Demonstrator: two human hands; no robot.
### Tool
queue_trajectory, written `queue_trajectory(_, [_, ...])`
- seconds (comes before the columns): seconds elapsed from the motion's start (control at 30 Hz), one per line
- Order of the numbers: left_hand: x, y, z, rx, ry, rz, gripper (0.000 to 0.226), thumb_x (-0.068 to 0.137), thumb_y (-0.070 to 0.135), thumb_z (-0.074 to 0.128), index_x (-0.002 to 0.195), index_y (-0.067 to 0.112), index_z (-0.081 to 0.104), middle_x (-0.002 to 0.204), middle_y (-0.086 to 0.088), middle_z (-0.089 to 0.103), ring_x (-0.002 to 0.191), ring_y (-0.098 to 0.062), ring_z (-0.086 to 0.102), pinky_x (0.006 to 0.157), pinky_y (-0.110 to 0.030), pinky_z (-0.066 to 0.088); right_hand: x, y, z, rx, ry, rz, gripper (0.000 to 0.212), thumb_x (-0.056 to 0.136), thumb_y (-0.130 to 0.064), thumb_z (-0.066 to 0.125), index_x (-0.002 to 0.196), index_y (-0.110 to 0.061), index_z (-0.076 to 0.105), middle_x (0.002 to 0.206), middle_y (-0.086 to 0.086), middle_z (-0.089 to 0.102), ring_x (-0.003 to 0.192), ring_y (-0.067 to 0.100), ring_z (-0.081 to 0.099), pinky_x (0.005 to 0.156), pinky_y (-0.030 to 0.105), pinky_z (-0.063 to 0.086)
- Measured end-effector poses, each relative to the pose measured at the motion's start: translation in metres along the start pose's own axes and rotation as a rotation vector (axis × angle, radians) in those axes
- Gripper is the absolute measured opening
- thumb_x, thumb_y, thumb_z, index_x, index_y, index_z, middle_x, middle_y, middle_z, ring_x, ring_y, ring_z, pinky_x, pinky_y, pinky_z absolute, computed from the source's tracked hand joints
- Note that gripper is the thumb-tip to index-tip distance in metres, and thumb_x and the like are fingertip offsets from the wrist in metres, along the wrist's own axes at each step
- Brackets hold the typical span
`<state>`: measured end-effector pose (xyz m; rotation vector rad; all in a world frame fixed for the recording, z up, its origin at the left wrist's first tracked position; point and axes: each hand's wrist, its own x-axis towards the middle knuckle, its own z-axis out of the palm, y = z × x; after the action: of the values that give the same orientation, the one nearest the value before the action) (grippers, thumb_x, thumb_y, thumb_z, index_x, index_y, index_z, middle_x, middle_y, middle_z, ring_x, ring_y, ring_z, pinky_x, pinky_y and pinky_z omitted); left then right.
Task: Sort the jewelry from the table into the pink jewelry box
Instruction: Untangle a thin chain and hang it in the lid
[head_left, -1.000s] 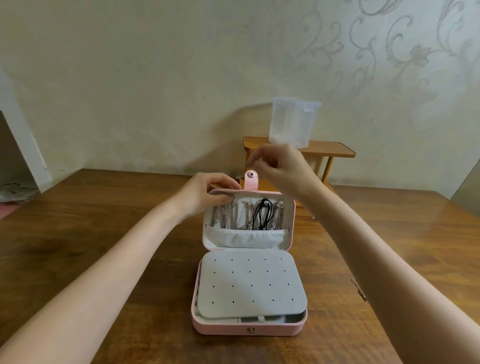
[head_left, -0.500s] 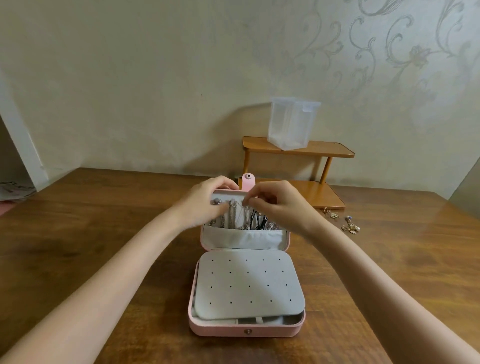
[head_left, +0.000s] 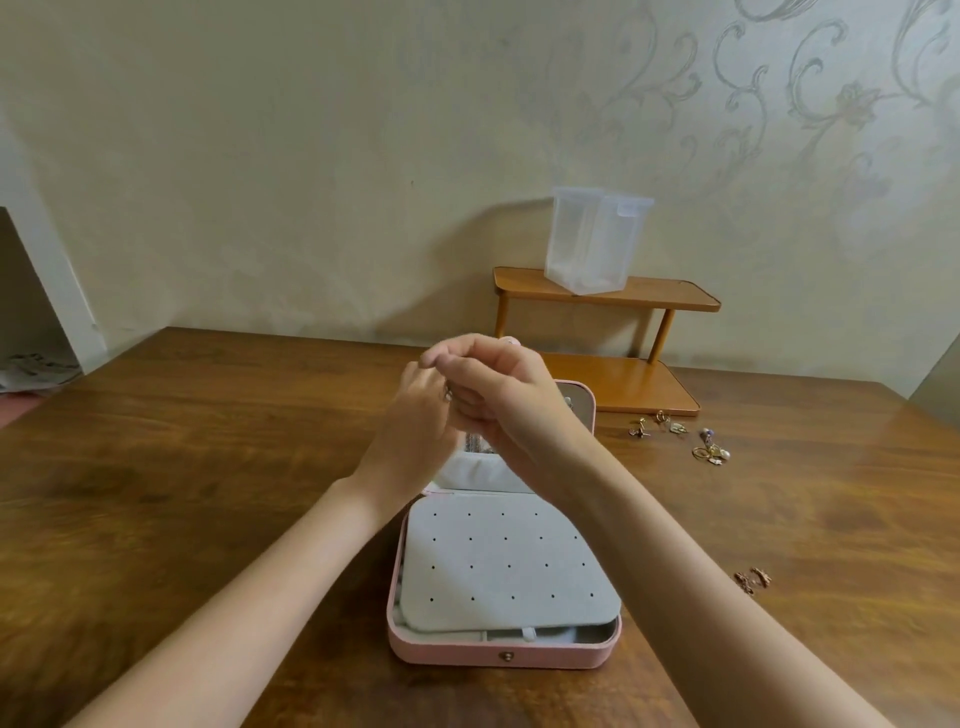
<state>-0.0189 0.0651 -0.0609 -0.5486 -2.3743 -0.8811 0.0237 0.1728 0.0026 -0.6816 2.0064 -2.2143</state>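
The pink jewelry box (head_left: 447, 656) lies open on the wooden table (head_left: 208, 467), a grey perforated earring panel (head_left: 504, 566) resting over its base. Its upright lid (head_left: 584, 405) is mostly hidden behind my hands; silver chains (head_left: 475, 447) hang above its white pocket. My left hand (head_left: 415, 421) and my right hand (head_left: 504, 400) meet in front of the lid with curled fingers, and a small silver piece (head_left: 448, 394) shows between them. Loose gold earrings (head_left: 711, 452) and charms (head_left: 657, 423) lie to the right of the box. A rose-gold pair (head_left: 753, 578) lies nearer me.
A small two-tier wooden shelf (head_left: 623, 384) stands against the wall behind the box, with a clear plastic container (head_left: 597, 239) on its top tier. The table's left edge runs toward a doorway at far left.
Both hands have risen slightly and closed together in front of the lid, now covering most of it. The right hand moved left over the left hand's fingers.
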Motion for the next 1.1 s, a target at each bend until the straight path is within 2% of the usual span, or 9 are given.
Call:
queue_trajectory(0.13, [0.006,-0.014,-0.004,-0.041,0.016,0.102,0.027,0.088,0.005,0.057,0.115,0.007,0.056,0.114,-0.008,0.056,0.107,-0.022,0.05,0.091,-0.034,0.044,0.009,-0.007,-0.016,-0.023,0.119,-0.081,0.015,0.093,-0.004,0.05,0.086,-0.006,0.063,0.049,-0.013,0.047,0.048,0.001,0.04,0.05,0.016,0.033])
queue_trajectory(0.2, [0.008,-0.016,-0.007,-0.059,0.006,0.137,0.027,0.086,0.006,0.062,0.113,0.01,0.061,0.111,-0.005,0.059,0.106,-0.02,0.053,0.089,-0.03,0.043,0.014,-0.009,-0.027,-0.079,0.152,-0.128,0.015,0.093,-0.004,0.051,0.086,-0.007,0.064,0.054,-0.011,0.05,0.051,0.003,0.041,0.053,0.018,0.035])
queue_trajectory(0.33, [0.014,-0.014,-0.015,-0.199,-0.002,0.107,0.028,0.081,0.002,0.067,0.107,0.013,0.067,0.104,-0.001,0.064,0.098,-0.012,0.058,0.083,-0.018,0.045,0.021,-0.017,-0.047,-0.3,0.167,-0.177,0.015,0.093,-0.003,0.051,0.087,-0.008,0.065,0.061,-0.012,0.056,0.055,0.001,0.045,0.054,0.012,0.038])
queue_trajectory(0.43, [0.018,-0.013,-0.02,-0.256,-0.031,0.063,0.026,0.079,0.002,0.069,0.101,0.016,0.068,0.098,0.003,0.065,0.095,-0.009,0.059,0.082,-0.01,0.042,0.021,-0.024,-0.059,-0.409,0.14,-0.167,0.014,0.092,0.0,0.05,0.089,-0.001,0.064,0.06,-0.013,0.058,0.052,-0.001,0.047,0.054,0.011,0.039])
queue_trajectory(0.6, [0.024,-0.008,-0.026,-0.38,-0.142,-0.049,0.021,0.082,0.003,0.067,0.094,0.021,0.066,0.094,0.005,0.066,0.089,0.0,0.059,0.078,-0.014,0.045,0.01,-0.022,-0.073,-0.595,0.067,-0.124,0.015,0.092,0.0,0.051,0.09,0.001,0.066,0.064,0.005,0.056,0.052,0.003,0.049,0.054,0.013,0.04])
queue_trajectory(0.7, [0.027,-0.005,-0.03,-0.492,-0.206,-0.116,0.02,0.083,0.003,0.065,0.091,0.021,0.066,0.091,0.006,0.067,0.083,0.003,0.06,0.075,-0.013,0.048,0.004,-0.014,-0.078,-0.738,0.035,-0.099,0.016,0.091,-0.003,0.053,0.088,-0.008,0.068,0.065,0.003,0.06,0.056,0.006,0.052,0.057,0.02,0.042])
queue_trajectory(0.9, [0.028,-0.008,-0.028,-0.593,-0.237,-0.219,0.02,0.085,0.006,0.063,0.091,0.024,0.066,0.095,0.004,0.068,0.092,-0.007,0.061,0.078,-0.018,0.05,-0.006,-0.001,-0.076,-0.888,-0.012,-0.086,0.017,0.09,-0.006,0.054,0.086,-0.015,0.068,0.076,0.009,0.067,0.066,0.023,0.06,0.065,0.038,0.051])
queue_trajectory(1.1, [0.027,-0.013,-0.026,-0.559,-0.274,-0.255,0.021,0.093,0.012,0.054,0.095,0.03,0.065,0.106,0.006,0.066,0.106,-0.009,0.057,0.088,-0.024,0.045,0.001,-0.003,-0.057,-0.96,-0.044,-0.163,0.017,0.089,-0.003,0.053,0.089,-0.009,0.069,0.073,0.0,0.066,0.066,0.013,0.063,0.069,0.026,0.051])
